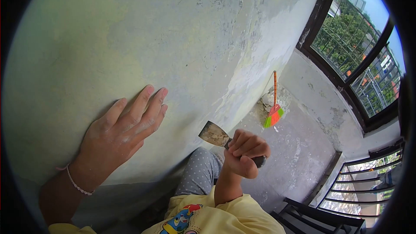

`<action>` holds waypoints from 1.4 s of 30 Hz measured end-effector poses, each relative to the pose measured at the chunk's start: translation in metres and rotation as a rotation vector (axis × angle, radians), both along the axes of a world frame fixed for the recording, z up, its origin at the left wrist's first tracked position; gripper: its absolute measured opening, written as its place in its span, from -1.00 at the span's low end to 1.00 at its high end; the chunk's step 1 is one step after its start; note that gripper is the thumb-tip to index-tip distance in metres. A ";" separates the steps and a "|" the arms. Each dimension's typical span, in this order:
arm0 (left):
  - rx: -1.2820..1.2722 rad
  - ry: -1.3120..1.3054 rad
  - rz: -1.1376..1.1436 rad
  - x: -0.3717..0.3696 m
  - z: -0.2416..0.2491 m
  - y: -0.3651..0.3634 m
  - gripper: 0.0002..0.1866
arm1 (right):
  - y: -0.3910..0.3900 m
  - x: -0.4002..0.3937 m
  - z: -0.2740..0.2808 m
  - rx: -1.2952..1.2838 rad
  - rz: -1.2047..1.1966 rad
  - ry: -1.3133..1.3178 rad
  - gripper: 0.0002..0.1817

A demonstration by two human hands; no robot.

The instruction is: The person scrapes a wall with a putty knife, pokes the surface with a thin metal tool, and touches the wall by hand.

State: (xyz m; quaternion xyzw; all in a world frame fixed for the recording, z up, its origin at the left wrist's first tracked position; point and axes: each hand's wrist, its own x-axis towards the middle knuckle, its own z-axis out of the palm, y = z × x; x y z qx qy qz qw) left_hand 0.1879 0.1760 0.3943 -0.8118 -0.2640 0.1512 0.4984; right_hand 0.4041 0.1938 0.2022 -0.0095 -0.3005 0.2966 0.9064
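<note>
Spread against the patchy green-white wall is my left hand, fingers apart, with pale dust on the skin and a thin bracelet at the wrist. My right hand is wrapped round the dark handle of a putty knife. The knife's wide, stained metal blade points up and left, a little away from the wall. Scuffed and flaking paint shows on the wall above and to the right of the hands.
An orange and green broom leans in the corner beyond my right hand. A dark-framed window with outside bars is at the upper right. Black metal railings stand at the lower right, above the grey floor.
</note>
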 end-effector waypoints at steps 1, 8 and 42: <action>-0.002 0.003 0.008 -0.001 0.000 -0.001 -0.38 | -0.001 -0.003 0.002 0.067 -0.035 -0.012 -0.84; 0.036 0.031 -0.012 -0.003 -0.001 -0.002 -0.38 | 0.019 -0.010 -0.023 -0.163 0.021 -0.071 -0.85; 0.096 0.103 -0.015 -0.002 0.001 0.001 -0.38 | 0.004 -0.006 0.000 0.052 -0.136 -0.041 -0.85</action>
